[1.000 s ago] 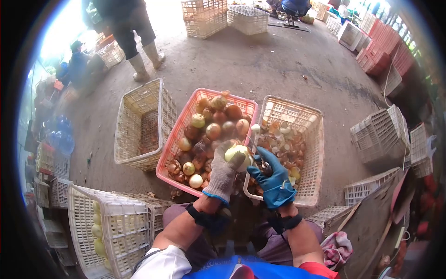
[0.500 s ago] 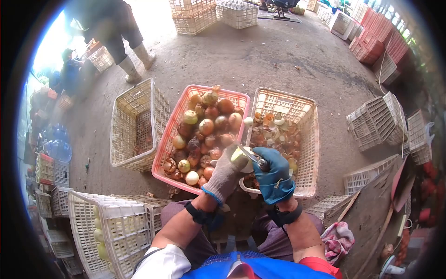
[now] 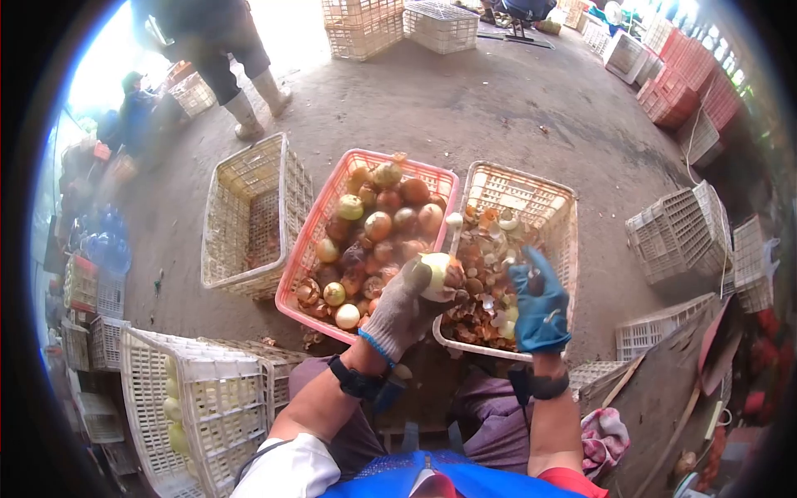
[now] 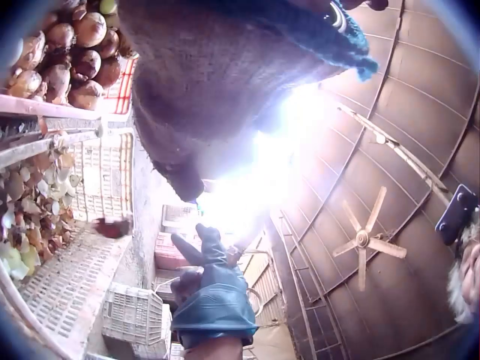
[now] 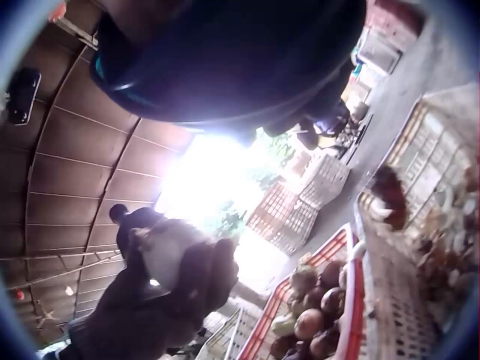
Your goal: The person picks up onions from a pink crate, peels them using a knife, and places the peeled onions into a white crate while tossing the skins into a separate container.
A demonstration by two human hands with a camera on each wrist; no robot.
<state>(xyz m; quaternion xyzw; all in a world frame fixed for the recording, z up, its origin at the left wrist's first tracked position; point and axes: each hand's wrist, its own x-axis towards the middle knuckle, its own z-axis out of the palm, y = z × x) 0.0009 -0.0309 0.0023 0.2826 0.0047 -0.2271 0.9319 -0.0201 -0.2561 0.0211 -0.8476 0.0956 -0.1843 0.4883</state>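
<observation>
My left hand (image 3: 397,309), in a grey knit glove, grips a pale, partly peeled onion (image 3: 434,278) over the gap between two crates. Reddish-brown skin still shows on the onion's right side. Apart from it, my right hand (image 3: 544,319) in a blue rubber glove is over the right side of a white crate (image 3: 531,195) of onion peelings. It holds a knife by its dark handle (image 3: 535,284); the blade is hidden. A loose scrap of brown skin (image 5: 390,196) hangs in the air by the white crate in the right wrist view.
A pink crate (image 3: 314,228) full of unpeeled and some pale onions stands left of the peelings. Farther left is a white crate (image 3: 297,187). A tall crate (image 3: 228,415) with pale onions sits by my left knee. A person in boots (image 3: 242,114) stands ahead.
My right hand has drawn away from the onion to the right, over the peelings. The left hand has kept the onion near the same place and turned it, showing its brown-skinned side.
</observation>
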